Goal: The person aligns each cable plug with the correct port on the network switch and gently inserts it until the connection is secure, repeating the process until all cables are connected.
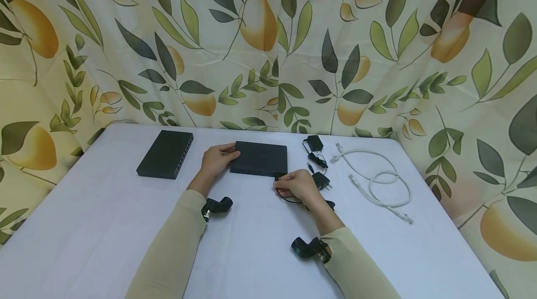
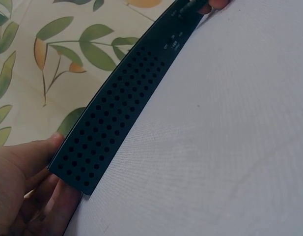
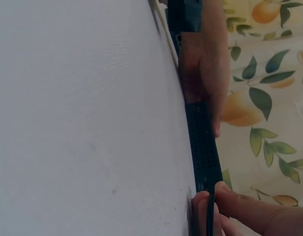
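A flat black network switch (image 1: pixel 260 156) sits on the table, its near face dotted with vent holes (image 2: pixel 112 113). My left hand (image 1: pixel 216 161) grips its left end, with the thumb at the upper edge and fingers around the lower side. At the right end of the near face, my right hand (image 1: pixel 299 183) pinches a thin black power cable (image 1: pixel 289 201) by its plug. The plug's tip is against the switch; my fingers hide how deep it sits. Beside this hand lies a black power adapter (image 1: pixel 320 181) with metal prongs.
A second black switch (image 1: pixel 165 154) lies to the left, ports along its right side. Another black adapter (image 1: pixel 314 142) with a bundled cord is behind the right hand. White network cables (image 1: pixel 392 205) lie coiled on the right. A fruit-patterned curtain (image 1: pixel 260 93) hangs behind the table.
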